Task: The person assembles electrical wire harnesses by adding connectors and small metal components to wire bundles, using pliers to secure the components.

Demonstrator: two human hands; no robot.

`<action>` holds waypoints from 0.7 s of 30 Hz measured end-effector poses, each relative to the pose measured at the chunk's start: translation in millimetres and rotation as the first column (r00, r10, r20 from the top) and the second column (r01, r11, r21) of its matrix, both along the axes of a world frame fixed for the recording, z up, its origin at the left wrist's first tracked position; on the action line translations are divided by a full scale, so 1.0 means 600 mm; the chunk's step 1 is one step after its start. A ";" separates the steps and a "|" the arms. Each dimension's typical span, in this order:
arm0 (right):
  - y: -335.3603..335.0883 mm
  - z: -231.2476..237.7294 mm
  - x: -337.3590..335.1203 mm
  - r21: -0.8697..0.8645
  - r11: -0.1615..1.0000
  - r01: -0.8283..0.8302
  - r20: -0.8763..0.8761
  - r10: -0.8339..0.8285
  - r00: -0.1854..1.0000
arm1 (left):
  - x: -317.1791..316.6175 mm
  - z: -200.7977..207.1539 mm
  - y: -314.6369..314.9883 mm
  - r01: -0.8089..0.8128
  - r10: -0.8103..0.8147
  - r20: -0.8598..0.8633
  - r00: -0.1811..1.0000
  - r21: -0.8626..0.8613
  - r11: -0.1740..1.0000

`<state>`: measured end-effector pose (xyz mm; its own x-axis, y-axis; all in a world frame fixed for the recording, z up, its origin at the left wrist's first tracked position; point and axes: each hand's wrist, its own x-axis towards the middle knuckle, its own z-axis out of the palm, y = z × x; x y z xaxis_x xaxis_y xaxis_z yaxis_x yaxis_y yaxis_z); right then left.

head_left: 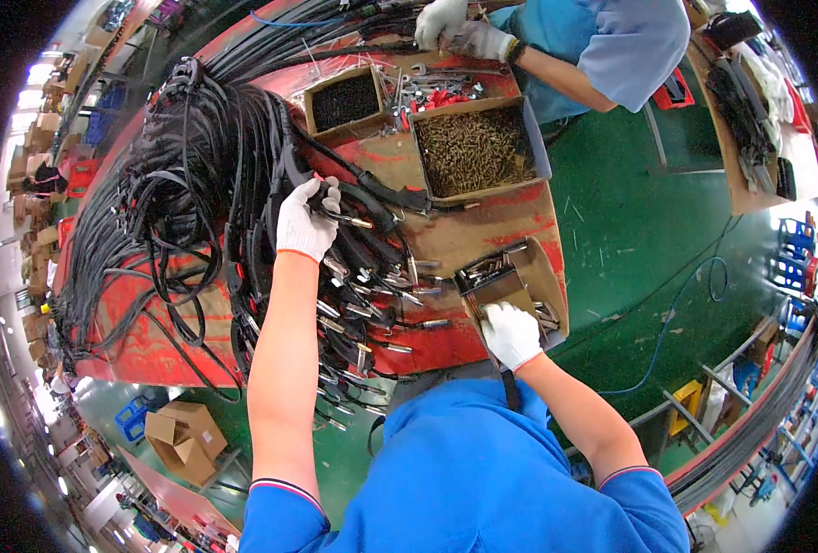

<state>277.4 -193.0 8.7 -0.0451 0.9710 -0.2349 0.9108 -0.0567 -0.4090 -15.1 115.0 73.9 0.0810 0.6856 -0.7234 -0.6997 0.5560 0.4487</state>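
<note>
"Head view, looking down past the blue shirt point(482, 461): which hand has the cable?"

"That would be the left hand point(309, 219). Its gloved fingers are closed round a black cable end point(352, 220) at the right side of the cable heap point(234, 138), metal tip poking out."

"How does the tip lie?"

"Long axis roughly left to right, dipping a little toward the near side. It points out over the tabletop point(464, 345)."

"And the right hand point(512, 335)?"

"At the small cardboard box point(538, 272) by the near right edge, fingers reaching in at its near side. I can't tell from here whether they've pinched anything; the fingertips are hidden. Some metal sleeves point(488, 268) show in the far left part, just beyond them."

"So the right hand is nearer those?"

"Clearly. The left is well apart from the box. I'd judge everything turns on that diagonal: cable end far and left, right hand near and right."
</note>
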 end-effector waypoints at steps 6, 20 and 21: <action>0.045 0.002 -0.010 0.038 0.993 0.114 -0.037 -0.113 0.993 | 0.005 0.008 -0.001 -0.026 0.026 -0.011 1.000 -0.028 0.999; 0.079 -0.016 -0.043 -0.294 0.899 0.324 0.003 -0.339 0.941 | -0.003 -0.014 -0.001 0.030 -0.030 -0.022 0.999 -0.012 0.999; 0.079 -0.014 -0.044 -0.294 0.899 0.325 0.002 -0.339 0.941 | -0.001 -0.014 -0.001 0.033 -0.033 -0.026 0.999 -0.009 0.999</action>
